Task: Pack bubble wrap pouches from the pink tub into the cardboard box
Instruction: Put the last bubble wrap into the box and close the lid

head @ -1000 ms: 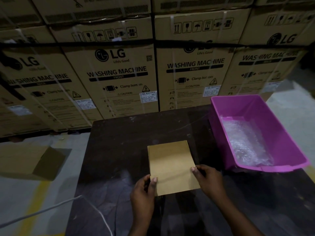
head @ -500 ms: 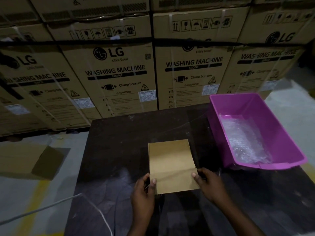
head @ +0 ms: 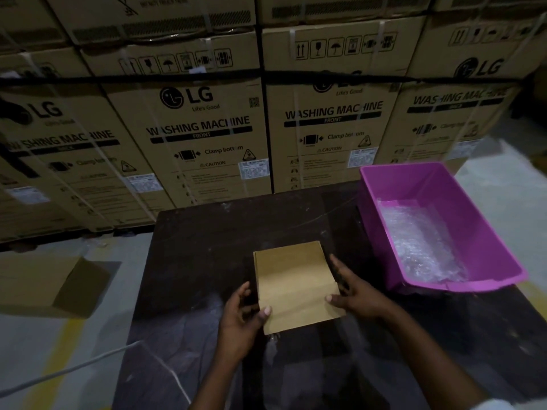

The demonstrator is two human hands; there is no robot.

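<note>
- Two hands of ours grip the cardboard box (head: 296,287) at table centre: our left hand (head: 241,316) clamps its 8 o'clock edge, thumb on top.
- Our right hand (head: 353,294) presses its 3 o'clock side, fingers spread along the edge, thumb on the top face.
- The box looks folded nearly flat on the dark table (head: 207,247).
- At 2 o'clock sits the pink tub (head: 485,226), well apart from the box, with the bubble wrap pouches (head: 420,244) lying inside.
- Stacked washing machine cartons (head: 204,128) stand at 12 o'clock.
</note>
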